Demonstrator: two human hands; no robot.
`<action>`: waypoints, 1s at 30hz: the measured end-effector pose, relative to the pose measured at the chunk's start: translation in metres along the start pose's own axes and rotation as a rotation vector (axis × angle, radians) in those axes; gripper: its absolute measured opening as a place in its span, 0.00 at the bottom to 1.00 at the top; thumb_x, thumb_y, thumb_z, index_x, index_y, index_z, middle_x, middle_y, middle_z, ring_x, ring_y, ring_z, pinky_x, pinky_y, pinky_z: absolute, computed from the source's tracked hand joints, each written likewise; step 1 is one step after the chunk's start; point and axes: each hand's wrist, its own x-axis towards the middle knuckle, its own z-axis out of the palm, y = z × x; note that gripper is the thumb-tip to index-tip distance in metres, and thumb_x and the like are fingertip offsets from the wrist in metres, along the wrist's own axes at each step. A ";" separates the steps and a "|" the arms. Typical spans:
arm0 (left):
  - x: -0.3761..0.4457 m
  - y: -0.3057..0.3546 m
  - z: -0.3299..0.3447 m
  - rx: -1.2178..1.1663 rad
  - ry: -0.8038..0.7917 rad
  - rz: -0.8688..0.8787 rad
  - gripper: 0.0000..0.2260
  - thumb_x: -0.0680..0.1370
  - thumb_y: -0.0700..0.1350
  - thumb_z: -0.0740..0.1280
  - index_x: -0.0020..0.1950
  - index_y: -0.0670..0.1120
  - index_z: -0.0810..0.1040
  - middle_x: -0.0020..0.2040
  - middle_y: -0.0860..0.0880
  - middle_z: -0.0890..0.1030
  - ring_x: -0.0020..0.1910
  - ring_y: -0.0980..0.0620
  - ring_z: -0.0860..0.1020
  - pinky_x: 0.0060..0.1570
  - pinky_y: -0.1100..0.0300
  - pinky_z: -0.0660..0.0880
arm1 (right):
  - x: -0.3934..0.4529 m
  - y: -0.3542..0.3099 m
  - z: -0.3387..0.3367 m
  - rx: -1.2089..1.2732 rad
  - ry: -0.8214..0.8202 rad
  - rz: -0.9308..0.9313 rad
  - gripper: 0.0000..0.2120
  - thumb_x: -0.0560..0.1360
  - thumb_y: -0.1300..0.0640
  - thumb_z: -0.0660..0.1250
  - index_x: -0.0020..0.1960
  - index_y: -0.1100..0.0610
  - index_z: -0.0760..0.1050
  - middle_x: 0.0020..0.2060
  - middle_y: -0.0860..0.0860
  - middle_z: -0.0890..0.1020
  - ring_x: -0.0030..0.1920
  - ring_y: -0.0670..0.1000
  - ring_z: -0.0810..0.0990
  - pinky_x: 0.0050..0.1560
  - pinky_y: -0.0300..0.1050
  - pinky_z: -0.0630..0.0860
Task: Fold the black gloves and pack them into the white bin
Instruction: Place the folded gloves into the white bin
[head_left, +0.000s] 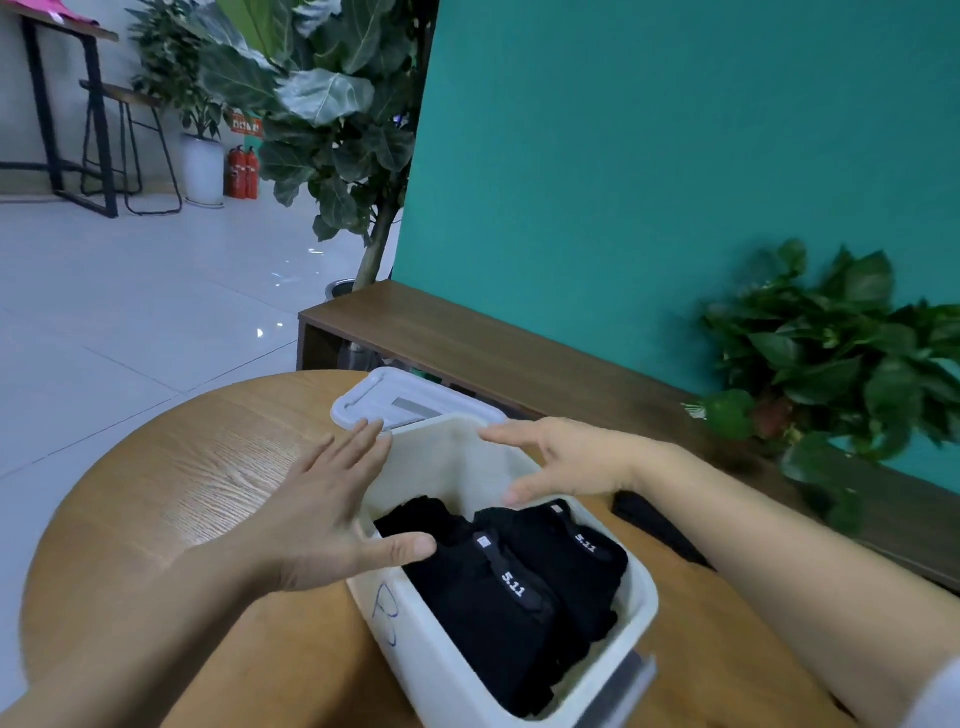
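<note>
Gloves (498, 587), black and folded, lie packed side by side inside the white bin (441, 660), which stands on the round wooden table (197, 467). The bin's near end runs to the bottom edge of the frame, and its bottom is hidden under the fabric.

Left side: the left hand (322, 514) is spread flat with straight fingers, gripping nothing; its thumb reaches over the bin's left rim above the gloves. Whether it touches the rim cannot be told. Bare tabletop lies open to the left of this hand up to the table's curved edge. A blue handwritten mark on the bin's left wall is not readable.

Centre: white lettering "5.11" reads on the strap of two gloves. A white lid (400, 397) lies just behind the bin, partly hidden by it.

Right side: the right hand (561, 460) hovers over the bin's far end, fingers extended and loose, holding nothing. A dark object (654, 525) beyond the right forearm is mostly hidden and cannot be identified. A leafy plant (831, 353) on the bench is blurred.
</note>
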 end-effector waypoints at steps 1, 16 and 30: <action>-0.002 0.008 0.000 0.000 0.000 0.024 0.58 0.58 0.85 0.43 0.79 0.53 0.37 0.77 0.58 0.33 0.73 0.64 0.30 0.73 0.60 0.31 | -0.014 0.001 -0.002 -0.006 0.021 0.023 0.38 0.74 0.43 0.70 0.78 0.43 0.56 0.77 0.38 0.56 0.76 0.42 0.54 0.75 0.41 0.53; -0.025 0.203 0.069 0.073 -0.166 0.518 0.43 0.73 0.72 0.44 0.80 0.48 0.40 0.79 0.51 0.38 0.77 0.57 0.35 0.75 0.59 0.36 | -0.236 0.047 0.078 0.101 0.384 0.480 0.36 0.78 0.42 0.64 0.79 0.46 0.50 0.79 0.44 0.45 0.78 0.46 0.47 0.77 0.48 0.54; -0.019 0.267 0.234 0.068 -0.394 0.508 0.26 0.85 0.53 0.46 0.80 0.44 0.43 0.81 0.47 0.44 0.79 0.54 0.42 0.77 0.57 0.43 | -0.281 0.118 0.243 0.400 0.450 0.726 0.30 0.82 0.46 0.58 0.80 0.47 0.49 0.79 0.46 0.46 0.78 0.45 0.43 0.77 0.48 0.49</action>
